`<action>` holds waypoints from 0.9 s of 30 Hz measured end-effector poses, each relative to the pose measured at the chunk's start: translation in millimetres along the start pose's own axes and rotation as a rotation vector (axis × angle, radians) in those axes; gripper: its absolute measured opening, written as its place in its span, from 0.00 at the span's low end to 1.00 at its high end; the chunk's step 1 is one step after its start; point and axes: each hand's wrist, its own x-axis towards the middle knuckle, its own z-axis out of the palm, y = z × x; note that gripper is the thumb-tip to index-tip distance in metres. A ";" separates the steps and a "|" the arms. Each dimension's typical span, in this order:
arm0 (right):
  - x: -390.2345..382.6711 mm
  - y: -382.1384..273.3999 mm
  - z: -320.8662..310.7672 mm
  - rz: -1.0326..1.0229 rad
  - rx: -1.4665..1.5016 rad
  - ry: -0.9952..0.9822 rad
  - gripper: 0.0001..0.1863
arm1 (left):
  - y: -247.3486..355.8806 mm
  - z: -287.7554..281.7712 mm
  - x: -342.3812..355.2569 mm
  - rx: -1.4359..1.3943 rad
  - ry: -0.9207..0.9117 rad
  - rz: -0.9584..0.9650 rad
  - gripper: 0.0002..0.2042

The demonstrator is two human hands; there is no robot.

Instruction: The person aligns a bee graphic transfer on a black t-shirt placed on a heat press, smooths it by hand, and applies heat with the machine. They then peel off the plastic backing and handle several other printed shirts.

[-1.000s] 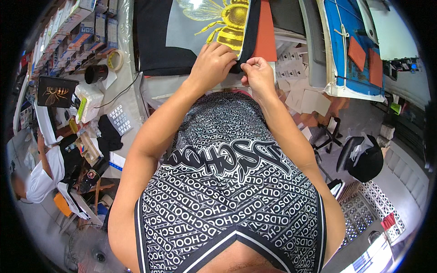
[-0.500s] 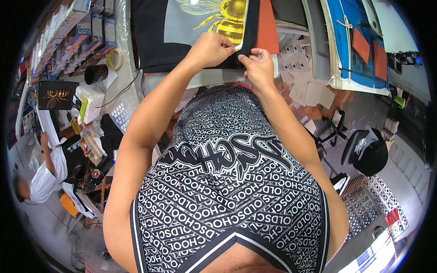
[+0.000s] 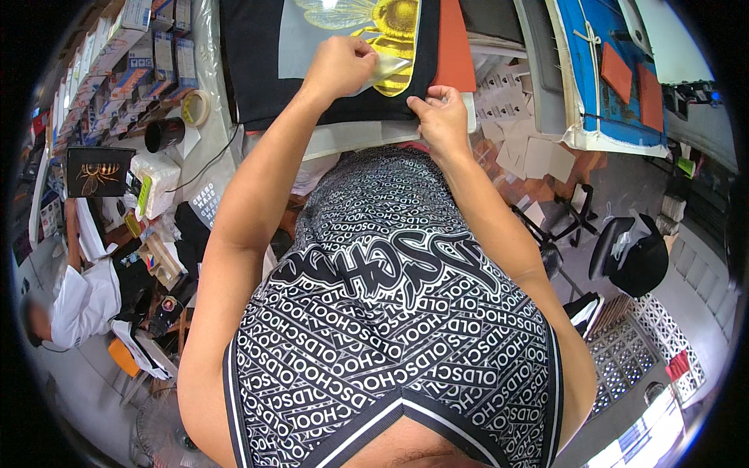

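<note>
A black fabric piece [image 3: 253, 86], perhaps a garment, lies on the work surface in front of me. On it is a yellow bee print [image 3: 396, 23] under a greyish transfer film [image 3: 294, 47]. My left hand [image 3: 341, 69] is closed, pinching a lifted corner of the film, which curls back over the bee's striped body. The lower end of that body shows uncovered. My right hand [image 3: 443, 118] is closed at the near right edge of the black fabric, thumb against it; its curled fingers are partly hidden.
An orange-red sheet [image 3: 456, 51] lies right of the fabric. To the left are stacked boxes [image 3: 125, 23], a tape roll [image 3: 195, 107], a black cup [image 3: 164, 131] and a cable. Another person [image 3: 86, 304] in white is at far left. Office chairs [image 3: 624, 253] stand at right.
My left hand has moved up and left, pulling the film corner back and baring the bee's lower end. The right hand stays at the fabric edge, nearly unmoved.
</note>
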 end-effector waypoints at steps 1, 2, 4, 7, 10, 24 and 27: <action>-0.1 0.2 -0.1 -0.001 0.008 -0.002 0.25 | -2.8 -1.8 3.2 -0.002 0.027 -0.001 0.14; -0.3 0.1 -0.2 -0.007 0.011 -0.006 0.25 | -5.7 -3.3 6.5 -0.008 0.049 0.000 0.14; -1.2 -0.6 0.1 -0.029 0.016 -0.011 0.25 | -12.5 -6.3 14.0 -0.025 0.085 -0.005 0.15; -2.7 -1.8 -0.4 -0.028 0.014 -0.015 0.25 | -22.2 -11.1 24.5 -0.057 0.128 -0.011 0.15; -2.7 -1.5 -1.8 -0.015 0.003 -0.024 0.24 | -28.7 -17.5 30.4 -0.070 0.168 -0.026 0.14; -11.7 -34.8 -9.3 -0.692 -0.619 0.131 0.23 | -26.0 -36.1 21.5 -0.255 0.223 -0.165 0.14; 9.6 -46.0 1.7 -1.066 -0.884 0.100 0.32 | -23.6 -36.8 21.6 -0.235 0.245 -0.148 0.15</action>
